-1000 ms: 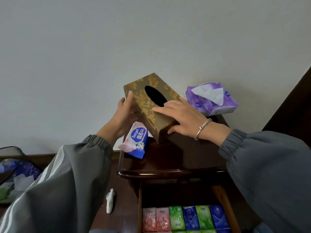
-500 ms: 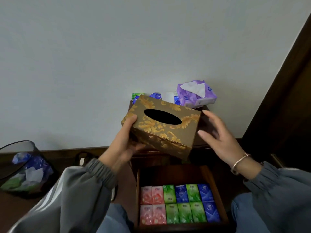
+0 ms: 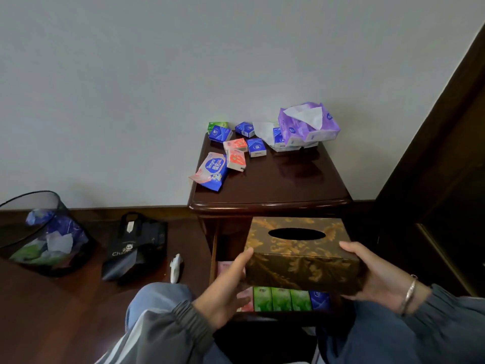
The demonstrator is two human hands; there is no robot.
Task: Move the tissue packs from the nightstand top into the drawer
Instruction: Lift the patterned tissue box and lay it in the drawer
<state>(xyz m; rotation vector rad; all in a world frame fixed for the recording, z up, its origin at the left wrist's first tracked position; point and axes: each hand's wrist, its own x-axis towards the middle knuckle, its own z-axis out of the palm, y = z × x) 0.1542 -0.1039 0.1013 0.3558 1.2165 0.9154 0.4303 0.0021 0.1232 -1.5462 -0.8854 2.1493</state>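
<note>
Tissue box [image 3: 301, 258] held over the open drawer [image 3: 214, 248]
Left hand [image 3: 228, 287] and right hand [image 3: 372, 277] each grip one end of it, thumbs on its top edge. The tissue packs [image 3: 236, 147] crowd the nightstand's [image 3: 275, 185] rear edge, well apart from its front lip.

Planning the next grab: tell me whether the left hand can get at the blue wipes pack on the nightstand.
Probably not yet: the left hand grips one end of the gold tissue box, the right hand the other. Otherwise the way to the wipes pack looks free.
</note>
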